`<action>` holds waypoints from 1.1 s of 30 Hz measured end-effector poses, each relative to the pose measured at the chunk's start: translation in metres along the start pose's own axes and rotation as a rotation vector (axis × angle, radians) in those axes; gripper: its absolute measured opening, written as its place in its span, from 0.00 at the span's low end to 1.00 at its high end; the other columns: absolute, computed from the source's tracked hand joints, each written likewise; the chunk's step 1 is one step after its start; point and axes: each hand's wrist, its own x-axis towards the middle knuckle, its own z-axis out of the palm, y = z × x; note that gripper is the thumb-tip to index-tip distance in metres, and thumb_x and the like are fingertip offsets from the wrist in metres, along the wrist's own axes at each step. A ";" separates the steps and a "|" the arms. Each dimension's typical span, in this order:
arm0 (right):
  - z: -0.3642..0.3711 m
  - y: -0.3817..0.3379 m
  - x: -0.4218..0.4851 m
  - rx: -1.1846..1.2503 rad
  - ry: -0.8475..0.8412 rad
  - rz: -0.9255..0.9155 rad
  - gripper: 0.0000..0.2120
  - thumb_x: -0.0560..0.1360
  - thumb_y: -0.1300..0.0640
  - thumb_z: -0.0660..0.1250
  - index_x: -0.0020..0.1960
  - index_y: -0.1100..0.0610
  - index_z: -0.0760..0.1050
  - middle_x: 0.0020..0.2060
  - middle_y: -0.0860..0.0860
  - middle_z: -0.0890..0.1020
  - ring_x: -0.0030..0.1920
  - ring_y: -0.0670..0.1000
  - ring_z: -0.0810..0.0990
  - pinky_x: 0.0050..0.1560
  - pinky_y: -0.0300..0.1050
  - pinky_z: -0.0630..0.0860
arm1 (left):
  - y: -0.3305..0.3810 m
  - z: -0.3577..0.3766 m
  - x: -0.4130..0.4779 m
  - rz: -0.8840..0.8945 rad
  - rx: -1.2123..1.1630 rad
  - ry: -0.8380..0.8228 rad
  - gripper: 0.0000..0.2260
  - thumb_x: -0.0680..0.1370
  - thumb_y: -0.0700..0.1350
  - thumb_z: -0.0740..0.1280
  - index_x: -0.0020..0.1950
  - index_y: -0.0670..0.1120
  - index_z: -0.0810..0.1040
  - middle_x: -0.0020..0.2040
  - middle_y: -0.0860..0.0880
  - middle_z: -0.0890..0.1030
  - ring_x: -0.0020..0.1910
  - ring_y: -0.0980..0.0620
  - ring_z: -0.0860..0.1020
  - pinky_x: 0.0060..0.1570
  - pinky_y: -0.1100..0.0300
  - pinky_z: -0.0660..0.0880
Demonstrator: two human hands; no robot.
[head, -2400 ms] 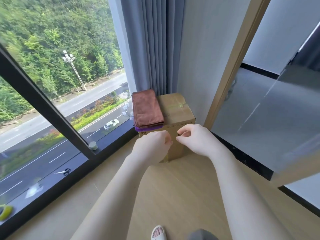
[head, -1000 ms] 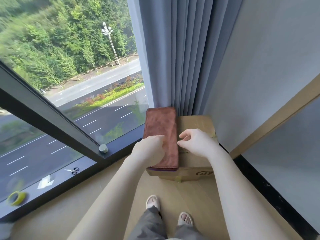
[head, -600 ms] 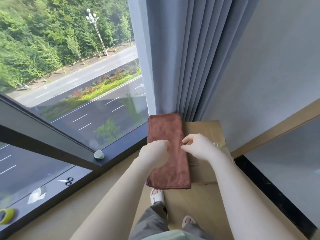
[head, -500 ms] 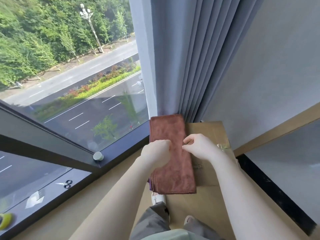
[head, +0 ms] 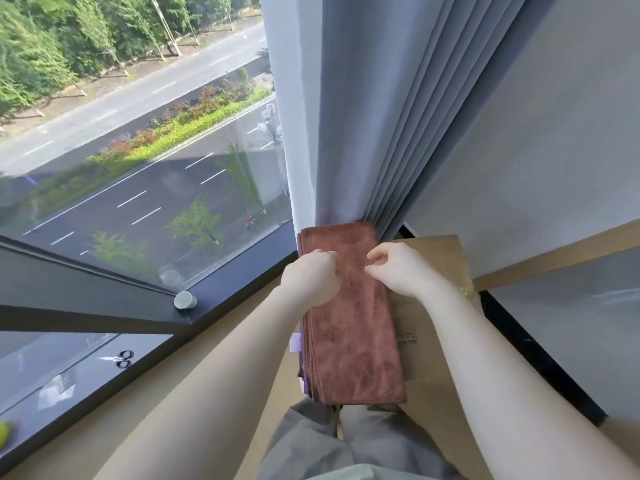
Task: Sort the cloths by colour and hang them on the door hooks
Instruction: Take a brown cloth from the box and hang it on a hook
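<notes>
A stack of folded cloths lies on a cardboard box [head: 437,258] in the corner under the curtain. A brown cloth [head: 353,337] is on top, and a purple cloth [head: 304,374] shows as a thin edge beneath it. My left hand [head: 311,278] is curled into a fist over the brown cloth's left edge. My right hand [head: 401,268] hovers over its right edge, fingers curled, thumb and forefinger pointing at the cloth. Neither hand visibly holds anything. No door hooks are in view.
A grey curtain [head: 363,116] hangs right behind the box. A big window [head: 138,150] fills the left; its dark sill carries a round knob [head: 185,300], scissors [head: 123,358] and a yellow roll [head: 3,434]. A wooden door frame [head: 554,254] runs on the right.
I have stepped up to the box and now look almost straight down on it. Both hands moved forward over the brown cloth, keeping their curled pose.
</notes>
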 end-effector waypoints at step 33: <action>0.025 0.014 0.151 -0.019 0.187 0.066 0.19 0.75 0.57 0.66 0.65 0.53 0.77 0.60 0.54 0.80 0.59 0.58 0.79 0.54 0.51 0.78 | -0.045 0.019 0.120 -0.153 0.110 0.147 0.16 0.80 0.44 0.64 0.68 0.47 0.75 0.60 0.44 0.74 0.61 0.41 0.72 0.56 0.51 0.67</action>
